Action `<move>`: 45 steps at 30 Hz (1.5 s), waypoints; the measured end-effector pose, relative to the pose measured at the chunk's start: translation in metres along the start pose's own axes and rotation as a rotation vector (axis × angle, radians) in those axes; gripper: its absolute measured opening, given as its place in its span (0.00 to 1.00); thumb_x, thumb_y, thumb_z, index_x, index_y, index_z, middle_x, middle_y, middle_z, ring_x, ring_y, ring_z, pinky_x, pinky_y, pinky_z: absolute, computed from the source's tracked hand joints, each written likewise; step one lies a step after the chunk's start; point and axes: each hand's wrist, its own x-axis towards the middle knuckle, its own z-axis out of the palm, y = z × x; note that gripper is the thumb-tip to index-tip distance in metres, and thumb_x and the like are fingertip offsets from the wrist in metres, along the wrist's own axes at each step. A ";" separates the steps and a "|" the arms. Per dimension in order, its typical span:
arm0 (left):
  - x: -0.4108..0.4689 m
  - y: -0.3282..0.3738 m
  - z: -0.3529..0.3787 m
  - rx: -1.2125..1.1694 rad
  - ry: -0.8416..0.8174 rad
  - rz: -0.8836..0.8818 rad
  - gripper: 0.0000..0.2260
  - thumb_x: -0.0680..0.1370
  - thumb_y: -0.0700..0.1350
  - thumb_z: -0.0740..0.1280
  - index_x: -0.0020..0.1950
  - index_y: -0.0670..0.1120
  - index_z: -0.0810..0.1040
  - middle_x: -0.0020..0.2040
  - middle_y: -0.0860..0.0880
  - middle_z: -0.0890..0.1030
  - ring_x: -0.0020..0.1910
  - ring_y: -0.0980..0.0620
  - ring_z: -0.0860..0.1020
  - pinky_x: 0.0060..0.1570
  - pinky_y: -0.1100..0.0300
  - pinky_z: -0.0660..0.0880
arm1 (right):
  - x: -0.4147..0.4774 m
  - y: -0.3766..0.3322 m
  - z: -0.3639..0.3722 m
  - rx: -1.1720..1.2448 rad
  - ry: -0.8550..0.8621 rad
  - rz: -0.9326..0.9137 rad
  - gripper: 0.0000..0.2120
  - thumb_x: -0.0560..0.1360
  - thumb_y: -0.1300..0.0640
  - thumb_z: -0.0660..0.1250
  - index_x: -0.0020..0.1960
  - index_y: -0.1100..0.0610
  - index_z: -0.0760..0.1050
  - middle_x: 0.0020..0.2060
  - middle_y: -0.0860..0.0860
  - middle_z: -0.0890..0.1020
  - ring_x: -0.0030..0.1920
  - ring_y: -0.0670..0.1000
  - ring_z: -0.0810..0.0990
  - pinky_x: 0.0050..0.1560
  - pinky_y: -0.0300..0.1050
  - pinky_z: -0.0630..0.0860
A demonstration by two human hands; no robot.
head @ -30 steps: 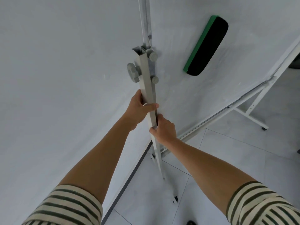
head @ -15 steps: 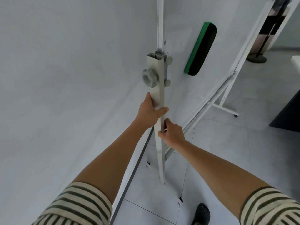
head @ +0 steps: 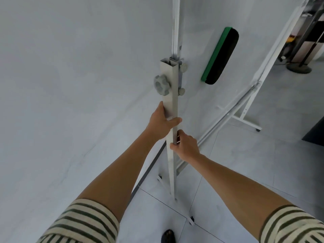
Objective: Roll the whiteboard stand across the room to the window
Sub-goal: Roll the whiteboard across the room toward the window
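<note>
The whiteboard stand's grey upright post point(head: 171, 95) rises in front of me, with round adjustment knobs near its top. Both hands grip this post: my left hand point(head: 162, 122) is wrapped around it just below the knobs, and my right hand point(head: 186, 146) holds it a little lower. The white board face point(head: 201, 41) stretches away to the right, seen edge-on. A green and black eraser point(head: 220, 56) sticks to it. The stand's near foot with its castor point(head: 192, 219) rests on the tiled floor, and the far leg point(head: 249, 109) stands at the right.
A plain white wall point(head: 70, 102) fills the left half of the view, close to the stand. A dark round floor base with poles point(head: 299, 68) stands at the far right, and a dark furniture corner point(head: 315, 130) juts in at the right edge. My shoe point(head: 168, 235) shows below.
The view has swung right and the post now stands upright in the frame. More of the room beyond the board's far end shows. Both hands keep the same grip on the post.
</note>
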 end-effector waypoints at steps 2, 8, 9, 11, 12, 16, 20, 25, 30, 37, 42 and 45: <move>-0.025 -0.002 -0.002 -0.023 0.033 -0.021 0.23 0.72 0.46 0.73 0.62 0.44 0.68 0.55 0.45 0.76 0.55 0.44 0.75 0.57 0.47 0.77 | -0.020 -0.004 0.006 -0.005 -0.012 -0.030 0.15 0.73 0.52 0.68 0.53 0.59 0.70 0.47 0.53 0.84 0.46 0.57 0.82 0.50 0.47 0.74; -0.099 -0.007 -0.012 -0.040 0.097 -0.037 0.22 0.72 0.45 0.73 0.62 0.46 0.68 0.51 0.50 0.74 0.47 0.53 0.73 0.53 0.53 0.76 | -0.083 -0.018 0.027 -0.008 -0.018 -0.095 0.15 0.73 0.52 0.68 0.54 0.60 0.71 0.49 0.54 0.84 0.47 0.58 0.83 0.51 0.49 0.76; -0.111 -0.008 -0.015 -0.044 0.103 -0.039 0.23 0.72 0.44 0.73 0.62 0.45 0.68 0.51 0.50 0.74 0.48 0.52 0.73 0.53 0.53 0.76 | -0.094 -0.021 0.029 -0.014 -0.022 -0.106 0.15 0.74 0.52 0.68 0.54 0.60 0.71 0.49 0.54 0.84 0.47 0.58 0.83 0.51 0.48 0.76; -0.134 -0.011 -0.020 -0.051 0.113 -0.049 0.23 0.72 0.44 0.73 0.63 0.44 0.69 0.52 0.48 0.74 0.49 0.49 0.73 0.54 0.50 0.77 | -0.115 -0.028 0.035 -0.024 -0.027 -0.122 0.15 0.74 0.52 0.68 0.54 0.61 0.71 0.49 0.55 0.84 0.47 0.58 0.83 0.50 0.46 0.75; -0.146 -0.013 -0.022 -0.054 0.115 -0.054 0.23 0.71 0.44 0.73 0.63 0.43 0.69 0.52 0.48 0.75 0.49 0.49 0.73 0.54 0.50 0.77 | -0.125 -0.031 0.038 -0.029 -0.028 -0.125 0.15 0.74 0.53 0.68 0.54 0.61 0.71 0.49 0.55 0.84 0.47 0.58 0.83 0.49 0.45 0.74; -0.191 -0.018 -0.030 -0.057 0.119 -0.060 0.23 0.71 0.44 0.73 0.62 0.42 0.69 0.51 0.46 0.75 0.48 0.47 0.73 0.53 0.48 0.76 | -0.168 -0.043 0.050 -0.049 -0.027 -0.131 0.15 0.74 0.53 0.68 0.55 0.61 0.71 0.48 0.54 0.84 0.47 0.58 0.83 0.50 0.45 0.73; -0.239 -0.023 -0.040 -0.029 0.114 -0.058 0.22 0.72 0.46 0.73 0.61 0.42 0.68 0.56 0.41 0.76 0.53 0.42 0.75 0.56 0.43 0.76 | -0.212 -0.057 0.063 -0.063 -0.023 -0.129 0.15 0.73 0.53 0.68 0.54 0.61 0.71 0.46 0.55 0.85 0.47 0.59 0.83 0.53 0.52 0.77; -0.304 -0.033 -0.058 -0.024 0.090 -0.035 0.24 0.72 0.46 0.72 0.62 0.41 0.68 0.58 0.40 0.77 0.56 0.40 0.76 0.56 0.41 0.76 | -0.276 -0.078 0.087 -0.059 -0.004 -0.105 0.15 0.74 0.53 0.68 0.54 0.61 0.71 0.48 0.55 0.84 0.47 0.58 0.83 0.52 0.50 0.77; -0.376 -0.042 -0.072 -0.046 0.118 -0.031 0.22 0.72 0.46 0.72 0.61 0.41 0.68 0.57 0.39 0.77 0.55 0.39 0.76 0.55 0.42 0.76 | -0.342 -0.099 0.105 -0.044 -0.027 -0.100 0.15 0.75 0.53 0.67 0.55 0.61 0.71 0.50 0.56 0.84 0.49 0.58 0.83 0.52 0.48 0.77; -0.468 -0.051 -0.083 -0.044 0.225 -0.068 0.22 0.71 0.47 0.72 0.58 0.39 0.68 0.52 0.37 0.76 0.45 0.43 0.74 0.52 0.42 0.77 | -0.419 -0.121 0.124 -0.027 -0.115 -0.154 0.15 0.74 0.52 0.68 0.54 0.59 0.70 0.48 0.55 0.85 0.47 0.59 0.83 0.53 0.53 0.78; -0.539 -0.055 -0.082 -0.072 0.343 -0.129 0.20 0.72 0.45 0.72 0.57 0.38 0.68 0.43 0.48 0.71 0.43 0.48 0.70 0.51 0.45 0.75 | -0.480 -0.129 0.134 0.001 -0.184 -0.237 0.15 0.74 0.53 0.68 0.55 0.60 0.70 0.48 0.55 0.84 0.47 0.58 0.82 0.46 0.45 0.73; -0.585 -0.057 -0.084 -0.079 0.388 -0.168 0.20 0.72 0.45 0.72 0.56 0.38 0.68 0.43 0.45 0.70 0.42 0.48 0.69 0.49 0.45 0.75 | -0.519 -0.135 0.144 -0.005 -0.203 -0.293 0.15 0.74 0.53 0.68 0.55 0.60 0.70 0.47 0.54 0.84 0.45 0.58 0.82 0.43 0.40 0.67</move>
